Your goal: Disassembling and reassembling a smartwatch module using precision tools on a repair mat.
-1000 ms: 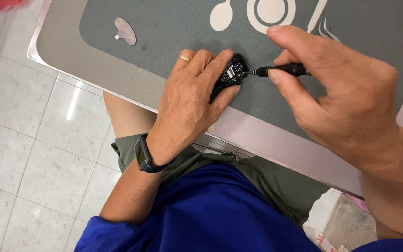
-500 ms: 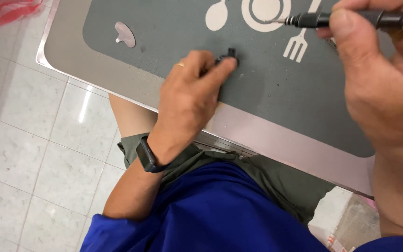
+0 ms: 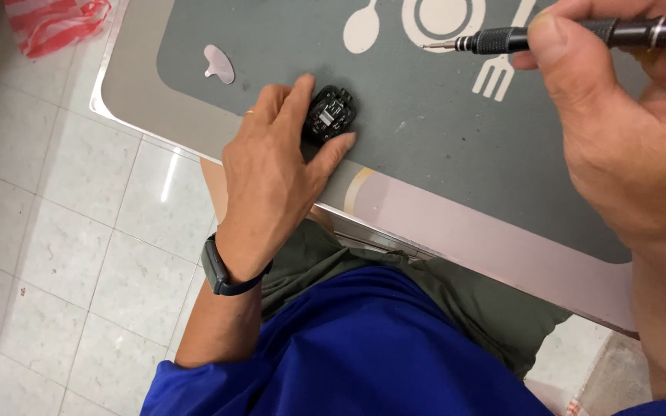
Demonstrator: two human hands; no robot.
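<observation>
My left hand (image 3: 271, 173) lies on the table's near edge, its thumb and forefinger pinching a small black device (image 3: 330, 114) with its inner parts exposed, flat on the grey mat (image 3: 425, 108). A ring is on one finger and a dark band on the wrist. My right hand (image 3: 618, 146) is raised at the upper right, gripping a black precision screwdriver (image 3: 572, 35) with silver rings. Its thin tip points left and hangs well apart from the device.
A small grey pick-shaped piece (image 3: 219, 63) lies on the mat's left part. White cutlery and plate shapes (image 3: 437, 19) are printed on the mat. A red and white plastic bag (image 3: 55, 23) sits on the tiled floor (image 3: 63, 231) at upper left.
My right hand has lifted the screwdriver off the device and carried it up and to the right. My left hand has stayed on the device.
</observation>
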